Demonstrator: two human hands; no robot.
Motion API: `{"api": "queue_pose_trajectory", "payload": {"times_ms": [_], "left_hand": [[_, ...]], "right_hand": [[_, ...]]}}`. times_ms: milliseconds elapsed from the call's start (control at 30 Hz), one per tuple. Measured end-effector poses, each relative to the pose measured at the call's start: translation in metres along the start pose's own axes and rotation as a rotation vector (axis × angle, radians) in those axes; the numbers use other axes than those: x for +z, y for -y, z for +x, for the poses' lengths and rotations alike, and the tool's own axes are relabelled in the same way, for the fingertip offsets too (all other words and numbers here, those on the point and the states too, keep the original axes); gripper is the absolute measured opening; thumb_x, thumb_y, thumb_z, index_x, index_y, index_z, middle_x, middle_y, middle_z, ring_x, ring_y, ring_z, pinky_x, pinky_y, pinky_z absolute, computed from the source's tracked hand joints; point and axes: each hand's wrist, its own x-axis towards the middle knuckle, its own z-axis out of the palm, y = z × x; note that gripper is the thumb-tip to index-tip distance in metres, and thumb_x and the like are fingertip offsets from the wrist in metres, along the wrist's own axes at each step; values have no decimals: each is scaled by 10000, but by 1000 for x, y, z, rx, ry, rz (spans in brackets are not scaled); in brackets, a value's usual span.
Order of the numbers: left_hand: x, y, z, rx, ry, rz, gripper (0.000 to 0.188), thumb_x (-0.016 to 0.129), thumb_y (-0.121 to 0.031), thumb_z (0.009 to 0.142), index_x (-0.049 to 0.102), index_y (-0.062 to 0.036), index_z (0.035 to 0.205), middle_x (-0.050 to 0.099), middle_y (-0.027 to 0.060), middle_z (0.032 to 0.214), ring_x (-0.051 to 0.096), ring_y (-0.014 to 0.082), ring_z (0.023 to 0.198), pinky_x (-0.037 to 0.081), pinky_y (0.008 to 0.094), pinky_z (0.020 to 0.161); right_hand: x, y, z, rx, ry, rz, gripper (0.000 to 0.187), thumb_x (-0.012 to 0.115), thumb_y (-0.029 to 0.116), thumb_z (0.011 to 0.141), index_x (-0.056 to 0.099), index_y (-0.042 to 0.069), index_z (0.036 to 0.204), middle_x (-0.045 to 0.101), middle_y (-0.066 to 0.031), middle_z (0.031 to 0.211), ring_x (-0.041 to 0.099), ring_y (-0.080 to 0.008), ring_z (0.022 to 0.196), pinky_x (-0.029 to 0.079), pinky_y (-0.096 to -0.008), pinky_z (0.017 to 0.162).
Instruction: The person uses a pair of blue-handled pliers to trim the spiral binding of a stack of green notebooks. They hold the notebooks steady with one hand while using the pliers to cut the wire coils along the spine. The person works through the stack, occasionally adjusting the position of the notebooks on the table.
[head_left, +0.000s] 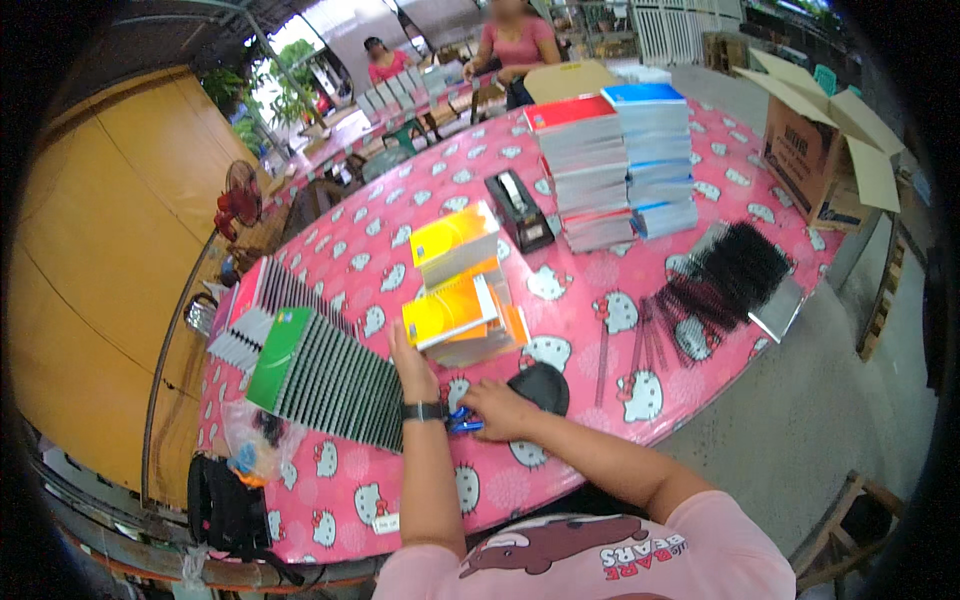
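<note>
My left hand (412,368) lies along the left edge of a pile of yellow-covered notebooks (450,312), its fingers stretched out against it. The top notebooks there are slightly askew, and another yellow stack (456,243) stands just behind. Closed around a blue-handled hand tool, like pliers (464,424), my right hand (498,410) is beside my left wrist. Fingers hide most of the tool, so its exact kind is unclear. Right of that hand rests a flat black pad (540,388). A long slanted row of green-covered spiral notebooks (325,375) lies left of my left hand.
Tall red-covered (585,170) and blue-covered (660,160) stacks stand at the back, beside a black tape dispenser (520,210). Black binding coils (735,270) spread at right. An open carton (825,150) is at far right, a plastic bag (258,440) at left. Two people sit beyond.
</note>
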Motion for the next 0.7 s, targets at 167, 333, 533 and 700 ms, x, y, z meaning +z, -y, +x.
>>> {"api": "queue_pose_trajectory", "payload": {"times_ms": [167, 333, 533, 700], "left_hand": [[11, -13, -17, -126, -87, -123, 619, 311, -563, 912, 475, -43, 1204, 569, 59, 1055, 524, 173, 963, 383, 336, 867], [-10, 14, -24, -285, -181, -5, 730, 295, -672, 858, 421, -83, 1270, 498, 108, 1212, 462, 242, 1100, 348, 387, 922], [-26, 24, -14, -387, 16, -205, 707, 297, -676, 856, 444, -99, 1237, 477, 93, 1249, 447, 259, 1125, 332, 406, 946], [-6, 14, -18, -422, 147, -108, 677, 341, -641, 863, 408, -117, 1286, 404, 111, 1333, 402, 272, 1171, 314, 422, 975]], "right_hand": [[2, 1, 0, -1, -27, -1, 483, 728, 217, 593, 559, 91, 1027, 540, -114, 967, 491, -318, 954, 405, -435, 828], [-1, 8, 0, -7, 6, -10, 453, 727, 212, 602, 572, 91, 1009, 531, -110, 979, 486, -312, 959, 393, -422, 839], [-3, 14, 0, 20, 41, -17, 475, 742, 233, 593, 582, 94, 1018, 524, -105, 1004, 477, -304, 982, 386, -420, 848], [-4, 15, 1, 46, 46, -45, 489, 742, 230, 592, 577, 84, 1029, 524, -100, 1020, 465, -301, 994, 378, -418, 856]]}}
